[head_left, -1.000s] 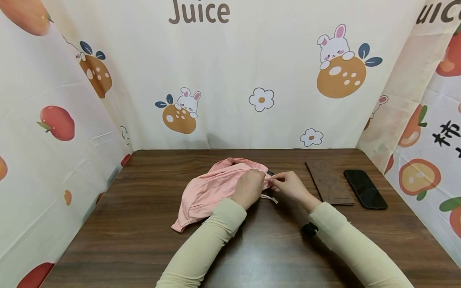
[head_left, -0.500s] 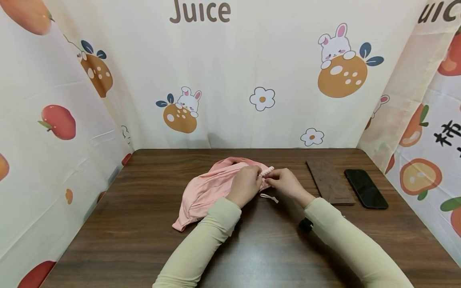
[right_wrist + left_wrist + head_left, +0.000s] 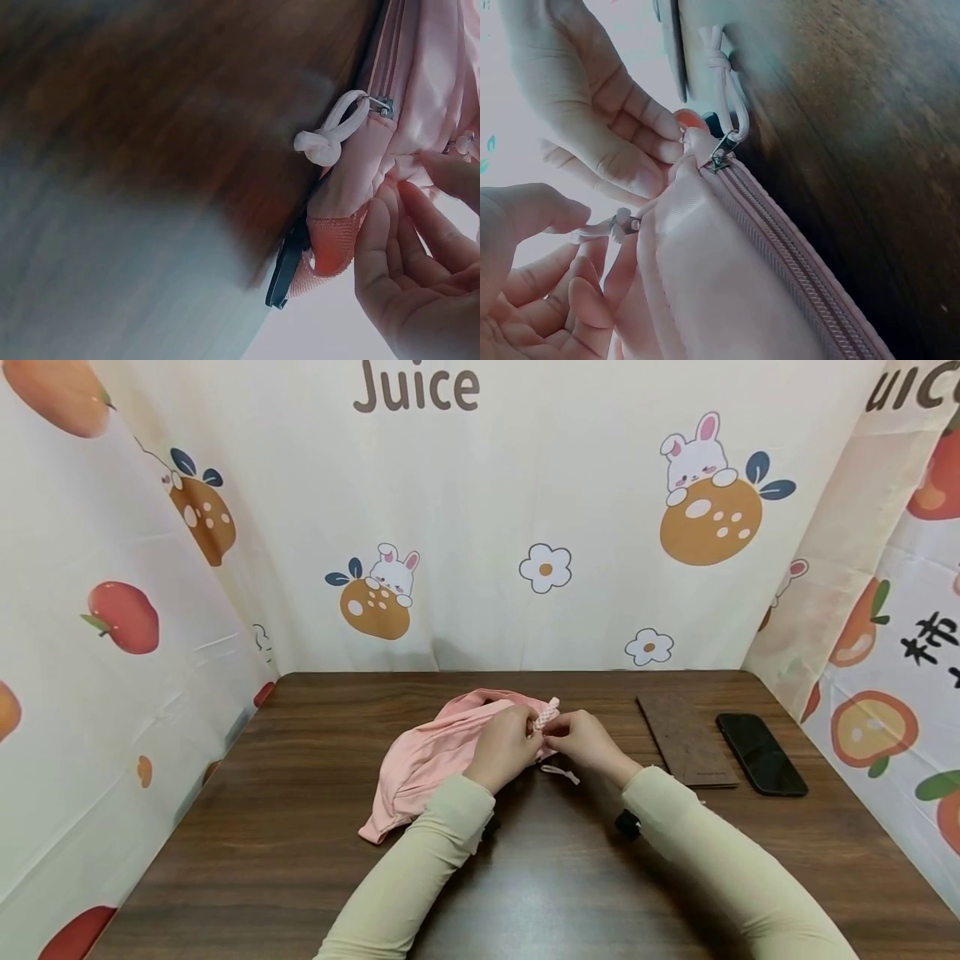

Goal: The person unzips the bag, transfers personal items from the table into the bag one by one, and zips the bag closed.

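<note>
your left hand (image 3: 504, 747) is pinching a short cord pull (image 3: 619, 225) between thumb and finger, just past its knot, while your right hand (image 3: 588, 745) is holding a narrow fold of cloth at the right end of the pink bag (image 3: 431, 768). that bag is lying on the table (image 3: 562, 893) in front of you, and both hands are meeting near its end. between them a pale patterned strip (image 3: 547, 714) is sticking up. close to your right fingertips, another zip's metal slider (image 3: 385, 107) is sitting on the near edge, its knotted loop (image 3: 324, 146) hanging free, and a black buckle (image 3: 283, 266) is lying at the bag's tip beside coral mesh (image 3: 330, 240). the cloth is looking thin, soft and light, so it is probably going to be bunching and following any pull; you are best off bracing it right beside the slider and gripping the cord at its knot, where it is likely to be slipping less. farther right, well apart from the bag, a brown folder (image 3: 686, 742) and a black phone (image 3: 761, 753) are lying side by side, and a fruit-printed curtain (image 3: 480, 485) is hanging behind the table.
</note>
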Action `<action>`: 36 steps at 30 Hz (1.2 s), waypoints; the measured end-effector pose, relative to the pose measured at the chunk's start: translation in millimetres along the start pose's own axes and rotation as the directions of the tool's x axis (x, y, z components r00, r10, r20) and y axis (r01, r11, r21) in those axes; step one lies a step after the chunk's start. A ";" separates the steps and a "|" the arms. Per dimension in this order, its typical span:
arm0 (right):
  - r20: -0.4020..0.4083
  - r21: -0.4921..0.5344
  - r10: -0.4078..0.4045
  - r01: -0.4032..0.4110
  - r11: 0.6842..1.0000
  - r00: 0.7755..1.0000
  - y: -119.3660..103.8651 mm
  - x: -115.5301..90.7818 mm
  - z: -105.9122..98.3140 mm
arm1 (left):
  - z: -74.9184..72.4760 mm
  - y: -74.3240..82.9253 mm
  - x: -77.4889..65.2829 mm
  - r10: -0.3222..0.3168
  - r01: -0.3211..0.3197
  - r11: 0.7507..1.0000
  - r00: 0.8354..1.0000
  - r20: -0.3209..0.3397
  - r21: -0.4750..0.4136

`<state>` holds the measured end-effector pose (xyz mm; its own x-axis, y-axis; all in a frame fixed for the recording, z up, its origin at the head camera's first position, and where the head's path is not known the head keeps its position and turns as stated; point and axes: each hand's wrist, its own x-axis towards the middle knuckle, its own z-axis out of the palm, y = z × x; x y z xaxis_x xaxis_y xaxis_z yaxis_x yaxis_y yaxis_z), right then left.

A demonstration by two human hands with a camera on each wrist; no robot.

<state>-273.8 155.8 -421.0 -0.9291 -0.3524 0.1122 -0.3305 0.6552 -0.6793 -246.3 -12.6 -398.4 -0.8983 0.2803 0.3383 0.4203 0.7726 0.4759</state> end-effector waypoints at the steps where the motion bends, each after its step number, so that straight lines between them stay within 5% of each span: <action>1: -0.005 -0.003 -0.006 0.006 1.000 1.000 -0.2 -0.3 0.3 | 0.1 0.1 -0.2 -0.002 0.002 1.000 1.000 0.003 -0.003; 18: -0.044 -0.053 -0.046 0.043 0.998 0.998 -5.8 -3.2 3.4 | -8.8 -4.3 -2.9 0.015 -0.016 1.000 0.997 -0.069 -0.012; 36: -0.037 -0.060 -0.041 0.039 0.997 0.998 -7.7 -4.6 0.8 | -32.9 -9.2 -16.5 0.053 -0.053 0.995 0.999 -0.012 -0.080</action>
<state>-266.9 151.9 -416.9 -0.9202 -0.3540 0.1669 -0.3758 0.6800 -0.6296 -231.2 -43.1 -381.7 -0.8733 0.3133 0.3730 0.4765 0.7083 0.5208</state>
